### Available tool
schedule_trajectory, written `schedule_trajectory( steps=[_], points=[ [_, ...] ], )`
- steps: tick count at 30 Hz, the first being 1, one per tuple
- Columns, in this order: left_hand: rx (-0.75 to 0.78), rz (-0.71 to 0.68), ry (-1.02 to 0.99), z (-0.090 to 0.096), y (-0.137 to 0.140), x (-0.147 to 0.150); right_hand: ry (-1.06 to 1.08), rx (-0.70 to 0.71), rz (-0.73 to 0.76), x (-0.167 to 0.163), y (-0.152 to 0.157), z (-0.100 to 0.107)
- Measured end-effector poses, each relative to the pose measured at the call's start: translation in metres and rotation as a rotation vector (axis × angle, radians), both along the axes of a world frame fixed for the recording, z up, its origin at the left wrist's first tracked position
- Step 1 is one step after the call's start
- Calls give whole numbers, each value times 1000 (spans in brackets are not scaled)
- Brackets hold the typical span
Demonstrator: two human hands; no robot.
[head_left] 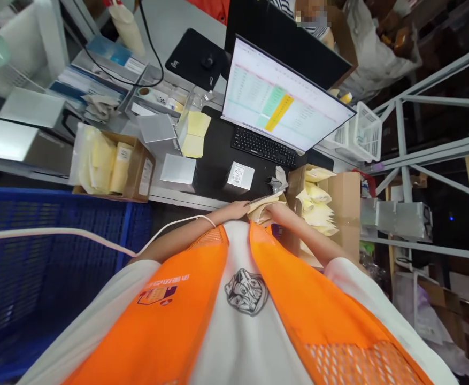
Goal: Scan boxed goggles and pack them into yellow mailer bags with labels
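Close to my chest, at the desk's front edge, I hold a pale yellow padded envelope (263, 202). My left hand (238, 209) is closed on its left side. My right hand (276, 212) grips the other side, its fingers partly hidden by the paper. Just beyond the envelope, a small silver box with a white label (240, 175) sits on the black desk mat (214, 174). Crumpled grey material (278, 179) lies near my right hand. To the right, an open cardboard box (344, 214) holds several yellow padded envelopes (318, 206).
A monitor (282, 91) and keyboard (264, 147) stand behind the mat. Silver boxes (178, 170) and a carton with yellow rolls (136, 171) line the left side. Below them is a blue crate (58, 278). A white cable (77, 232) crosses near my left arm. Metal shelving (402, 133) rises at right.
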State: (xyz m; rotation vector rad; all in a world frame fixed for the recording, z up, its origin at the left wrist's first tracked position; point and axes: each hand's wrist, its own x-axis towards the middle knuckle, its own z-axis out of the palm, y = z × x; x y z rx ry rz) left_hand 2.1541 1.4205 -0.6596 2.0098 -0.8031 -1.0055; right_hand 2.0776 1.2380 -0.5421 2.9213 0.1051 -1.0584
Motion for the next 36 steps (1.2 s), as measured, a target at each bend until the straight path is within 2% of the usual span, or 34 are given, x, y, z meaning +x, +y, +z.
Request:
schedule_trajectory(
  steps=[2,5,9,12,14,16,21,24,27,30,36],
  points=[
    [-6,4,24,0,0,-1,-107,25,-110,-15,-19,4],
    [-56,46,44,2,-3,-5,-349,142,-419,-42,-43,7],
    [-85,78,16,6,-10,-7,-562,439,-918,-69,-57,5],
    [-93,104,-9,8,-18,-8,-638,707,-1173,-81,-53,-2],
    [-100,135,-30,8,-22,-8,-730,864,-1226,-88,-45,-8],
    [-105,147,-45,7,-23,-9,-860,944,-1205,-95,-37,-13],
    [-116,174,-56,1,-13,-7,-1043,921,-1030,-107,-13,-16],
    [-98,202,-86,-1,-6,-4,-1048,1002,-982,-106,0,-12],
    [-58,173,-121,1,-4,-2,-1030,1092,-1033,-99,11,-11],
    [-28,130,-132,4,-5,-1,-970,1133,-1145,-90,21,-14],
    [-69,103,-142,6,-4,-1,-846,1247,-1360,-74,29,-21]
  ],
)
